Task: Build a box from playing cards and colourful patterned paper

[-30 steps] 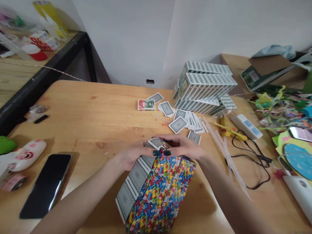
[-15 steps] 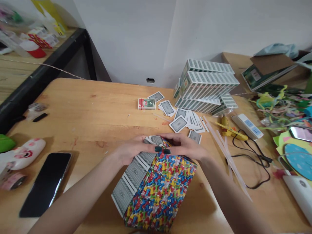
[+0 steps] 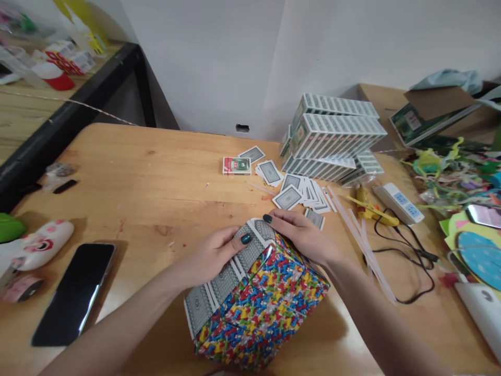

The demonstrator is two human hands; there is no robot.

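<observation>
A box (image 3: 270,303) covered in a bright multicoloured pattern stands tilted near the front of the table. Grey-backed playing cards (image 3: 223,282) line its upper left edge in a row. My left hand (image 3: 215,256) grips that row, thumb on top of a card and fingers hidden behind it. At the far corner, my right hand (image 3: 299,235) pinches a card (image 3: 263,230), its thumb on the card's face and its fingers over the box's back edge. Loose playing cards (image 3: 287,197) lie just beyond, near a red and green card pack (image 3: 237,165).
Stacked card cartons (image 3: 336,136) stand at the back right. A yellow glue gun (image 3: 366,203), clear glue sticks (image 3: 371,261), a power strip (image 3: 401,202) and a black cable lie to the right. A black phone (image 3: 74,295) and a white plush toy (image 3: 49,243) are on the left.
My hands have moved apart; the thumbs, together before, now press separate cards. My left hand slid down the card row. The box has turned slightly and shifted right.
</observation>
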